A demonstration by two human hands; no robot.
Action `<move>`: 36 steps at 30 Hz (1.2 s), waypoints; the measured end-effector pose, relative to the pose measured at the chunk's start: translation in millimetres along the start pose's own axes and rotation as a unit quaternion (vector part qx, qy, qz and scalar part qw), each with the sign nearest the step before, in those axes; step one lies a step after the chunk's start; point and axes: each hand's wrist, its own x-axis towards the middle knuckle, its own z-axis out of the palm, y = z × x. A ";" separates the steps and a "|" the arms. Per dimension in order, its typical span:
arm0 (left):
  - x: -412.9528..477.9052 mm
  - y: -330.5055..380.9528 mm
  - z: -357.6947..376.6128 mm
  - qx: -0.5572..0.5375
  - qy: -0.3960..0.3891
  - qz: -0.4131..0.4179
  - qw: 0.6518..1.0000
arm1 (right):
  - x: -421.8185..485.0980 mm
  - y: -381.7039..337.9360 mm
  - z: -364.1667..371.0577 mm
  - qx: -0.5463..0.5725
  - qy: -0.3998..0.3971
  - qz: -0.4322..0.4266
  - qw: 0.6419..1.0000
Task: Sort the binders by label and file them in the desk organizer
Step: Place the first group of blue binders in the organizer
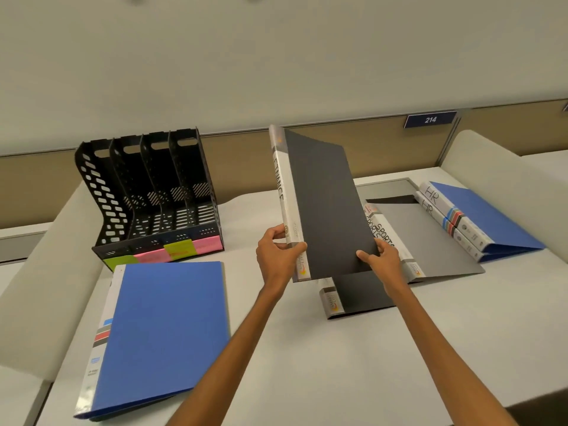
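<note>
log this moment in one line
held: dark grey binder, white FINANCE spine, upright | left hand: grips spine | right hand: pinches cover edge | black perforated desk organizer: no binders

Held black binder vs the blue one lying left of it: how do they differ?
The black binder is held upright by the left hand and right hand; the blue binder lies flat on the desk. The black binder's spine reads FINANCE; the blue binder's shows no handwritten word. Both have pale spines.
</note>
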 end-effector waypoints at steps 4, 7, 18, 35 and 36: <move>11.0 -28.6 26.4 0.029 -0.019 -0.038 0.999 | 10.0 16.6 -19.1 -0.076 0.029 0.001 0.997; 15.5 -51.4 45.6 0.049 -0.043 -0.075 0.995 | 18.5 26.8 -33.8 -0.117 0.030 0.008 0.993; 7.1 -114.6 80.5 0.197 -0.167 -0.152 0.954 | 27.0 68.4 -52.2 -0.219 0.013 0.105 0.970; -9.8 -126.0 86.3 0.205 -0.151 -0.150 0.956 | 6.4 80.0 -8.0 -0.398 -0.085 0.039 0.912; -11.0 -126.0 86.6 0.209 -0.151 -0.146 0.955 | 6.1 79.6 -6.0 -0.395 -0.091 0.032 0.914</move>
